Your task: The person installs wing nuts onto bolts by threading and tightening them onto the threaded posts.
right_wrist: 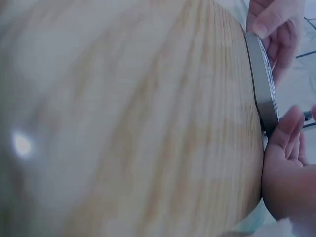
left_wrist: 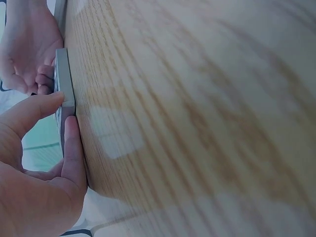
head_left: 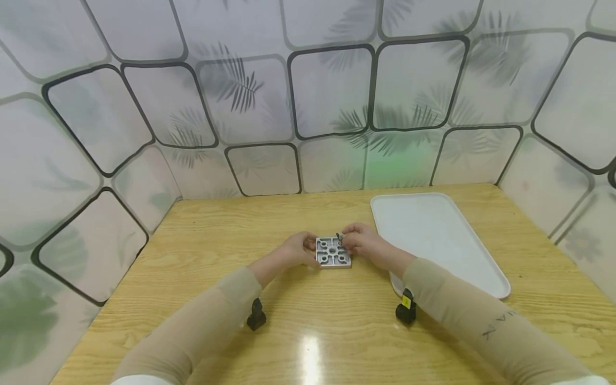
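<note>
A square grey metal plate with round bosses and ribs lies flat on the wooden table. My left hand grips its left side; in the left wrist view the thumb and fingers of that hand touch the edge of the plate. At the far right corner, my right hand pinches a small dark-and-metal piece. The right wrist view shows the piece by the fingertips of the right hand, beside the plate. Its lower end is hidden.
A white tray lies on the table to the right, behind and beside the right forearm. Black wrist devices hang under the left sleeve and the right sleeve. A patterned curtain stands around the back and sides of the table.
</note>
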The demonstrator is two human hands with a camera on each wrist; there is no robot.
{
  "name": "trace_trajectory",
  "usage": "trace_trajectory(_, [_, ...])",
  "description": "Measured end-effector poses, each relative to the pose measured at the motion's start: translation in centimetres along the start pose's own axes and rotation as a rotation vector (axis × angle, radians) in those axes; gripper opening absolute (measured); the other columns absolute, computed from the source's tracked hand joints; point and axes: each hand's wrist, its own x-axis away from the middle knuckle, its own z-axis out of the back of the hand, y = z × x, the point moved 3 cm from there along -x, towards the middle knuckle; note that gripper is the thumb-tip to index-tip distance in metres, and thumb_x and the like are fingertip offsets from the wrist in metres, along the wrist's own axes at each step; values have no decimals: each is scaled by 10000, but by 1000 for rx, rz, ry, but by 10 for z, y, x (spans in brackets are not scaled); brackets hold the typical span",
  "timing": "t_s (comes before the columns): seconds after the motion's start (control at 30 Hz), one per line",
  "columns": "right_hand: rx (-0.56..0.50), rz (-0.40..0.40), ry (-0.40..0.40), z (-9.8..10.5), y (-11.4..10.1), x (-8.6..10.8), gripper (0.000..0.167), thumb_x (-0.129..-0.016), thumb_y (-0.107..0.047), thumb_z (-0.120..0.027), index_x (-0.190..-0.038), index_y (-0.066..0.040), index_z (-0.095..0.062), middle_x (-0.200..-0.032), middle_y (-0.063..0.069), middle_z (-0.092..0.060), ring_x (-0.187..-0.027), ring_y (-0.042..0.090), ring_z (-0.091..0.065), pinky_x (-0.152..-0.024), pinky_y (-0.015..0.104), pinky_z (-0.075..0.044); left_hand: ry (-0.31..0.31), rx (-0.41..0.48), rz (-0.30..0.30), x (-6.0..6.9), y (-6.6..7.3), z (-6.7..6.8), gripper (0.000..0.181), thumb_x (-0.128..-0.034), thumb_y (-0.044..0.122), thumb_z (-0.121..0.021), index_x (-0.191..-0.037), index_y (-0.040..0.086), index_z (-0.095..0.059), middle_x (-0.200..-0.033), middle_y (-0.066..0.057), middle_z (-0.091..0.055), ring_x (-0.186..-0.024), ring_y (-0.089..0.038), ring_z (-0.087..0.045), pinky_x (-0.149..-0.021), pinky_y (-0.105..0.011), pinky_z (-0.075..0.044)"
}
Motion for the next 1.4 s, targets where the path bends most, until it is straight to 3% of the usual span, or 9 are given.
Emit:
trace_trajectory(0.13, [-117,-2,-50,3,-1,2,334,-1000,-14,-453,-1321,77,-469,-955,27,-543,-798,95,-541,-718,194,-534,1,-3,2,-1,0,0,815,-757,-19,-888,-1489,0,-531,-1256,-138,-643,-1069,-236,-640,-1009,-348,-537])
trace_trajectory(0.27, [-128,9,-68,3,-2,3,394,-1019,-9,-432,-1387,121,-482,-916,9,-553,-770,87,-540,-705,186,-537,1,-3,0,-2,0,0,813,-760,-20,-887,-1490,4,-530,-1257,-134,-645,-1063,-229,-642,-969,-318,-545])
trace_trajectory(0.47, [-103,25,-89,4,-1,2,451,-1031,-5,-435,-1453,148,-478,-880,-13,-554,-744,57,-535,-679,168,-530,-4,5,6,-2,2,1,799,-778,-31,-876,-1495,2,-525,-1242,-126,-630,-1055,-214,-616,-884,-257,-539])
trace_trajectory(0.7, [-62,29,-73,3,3,-1,422,-1000,18,-496,-1394,166,-533,-854,-32,-587,-735,41,-546,-670,156,-522,-13,14,5,-1,3,0,803,-777,-46,-876,-1494,-17,-515,-1230,-130,-625,-1050,-219,-647,-916,-271,-554])
trace_trajectory(1.17, [34,33,-48,0,3,0,378,-985,-10,-544,-1332,138,-571,-1055,61,-613,-843,78,-573,-728,154,-548,2,0,11,1,-1,0,813,-768,-27,-883,-1495,-5,-520,-1248,-135,-628,-1076,-233,-615,-1010,-342,-521])
trace_trajectory(1.4, [53,16,-2,-1,2,0,345,-977,-17,-588,-1297,112,-592,-1096,92,-616,-832,86,-577,-717,156,-546,-2,-1,16,0,-1,-1,827,-767,-8,-891,-1504,3,-514,-1242,-121,-627,-1054,-216,-620,-948,-302,-528])
